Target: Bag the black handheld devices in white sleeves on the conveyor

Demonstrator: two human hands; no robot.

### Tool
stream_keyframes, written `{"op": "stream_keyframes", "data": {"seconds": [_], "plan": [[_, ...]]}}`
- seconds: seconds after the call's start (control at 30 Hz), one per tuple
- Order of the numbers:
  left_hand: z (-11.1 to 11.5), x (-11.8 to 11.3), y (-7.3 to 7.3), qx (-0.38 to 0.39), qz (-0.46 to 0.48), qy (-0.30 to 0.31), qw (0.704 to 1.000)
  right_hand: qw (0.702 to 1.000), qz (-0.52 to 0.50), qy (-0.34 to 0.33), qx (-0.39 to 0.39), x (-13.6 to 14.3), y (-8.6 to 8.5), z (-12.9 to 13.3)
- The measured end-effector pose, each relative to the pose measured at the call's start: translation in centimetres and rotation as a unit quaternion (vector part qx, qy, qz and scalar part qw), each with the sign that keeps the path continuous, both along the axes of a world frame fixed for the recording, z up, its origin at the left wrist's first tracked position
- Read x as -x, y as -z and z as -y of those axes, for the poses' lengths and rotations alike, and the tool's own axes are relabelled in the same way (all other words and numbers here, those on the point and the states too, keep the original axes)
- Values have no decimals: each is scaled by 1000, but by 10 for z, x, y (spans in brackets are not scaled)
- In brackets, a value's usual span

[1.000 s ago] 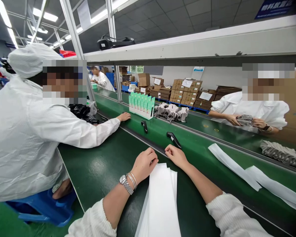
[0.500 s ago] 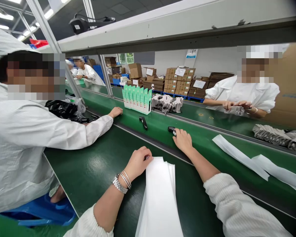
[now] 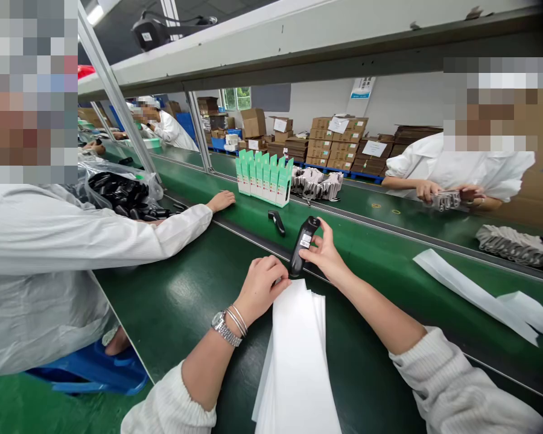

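My right hand (image 3: pixel 326 256) grips a black handheld device (image 3: pixel 304 244) that has white labels on its side, tilted upright over the belt edge. My left hand (image 3: pixel 262 283) is closed at the top end of a stack of white sleeves (image 3: pixel 301 355), its thumb and fingers pinched at the corner of the stack. The lower end of the held device is close to my left fingertips. A second black device (image 3: pixel 277 222) lies on the green belt (image 3: pixel 362 241), beyond my hands.
Green and white boxes (image 3: pixel 263 179) stand in a row past the belt. Loose white strips (image 3: pixel 475 295) lie at right. A co-worker's hand (image 3: pixel 221 201) rests on the belt at left, near a bag of black devices (image 3: pixel 117 191). A metal shelf beam (image 3: pixel 253 45) crosses overhead.
My right hand has lifted the black device off the belt and brought it left and nearer, towards my left hand. The co-worker's hand at left has opened out flatter on the belt.
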State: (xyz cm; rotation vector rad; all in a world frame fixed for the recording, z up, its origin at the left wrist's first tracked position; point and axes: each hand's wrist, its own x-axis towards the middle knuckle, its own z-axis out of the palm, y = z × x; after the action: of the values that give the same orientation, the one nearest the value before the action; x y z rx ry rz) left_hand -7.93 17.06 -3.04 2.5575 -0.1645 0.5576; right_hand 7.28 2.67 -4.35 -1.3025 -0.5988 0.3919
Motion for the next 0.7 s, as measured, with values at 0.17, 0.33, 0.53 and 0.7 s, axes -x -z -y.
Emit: {"op": "stream_keyframes", "data": {"seconds": [0.17,0.33,0.53,0.7], "plan": [[5,1,-1,33,55,3,998,998,-3,-59,5,23,-5,-2],[12,4,-6,100,99,-6,990,990,5,-132,52,40,-5,-6],[14,5,-10,165,99,-42,980,977,-81,-188,58,51,9,-11],[13,4,-10,198,86,-53,975,964,-148,-210,63,53,2,-10]]}}
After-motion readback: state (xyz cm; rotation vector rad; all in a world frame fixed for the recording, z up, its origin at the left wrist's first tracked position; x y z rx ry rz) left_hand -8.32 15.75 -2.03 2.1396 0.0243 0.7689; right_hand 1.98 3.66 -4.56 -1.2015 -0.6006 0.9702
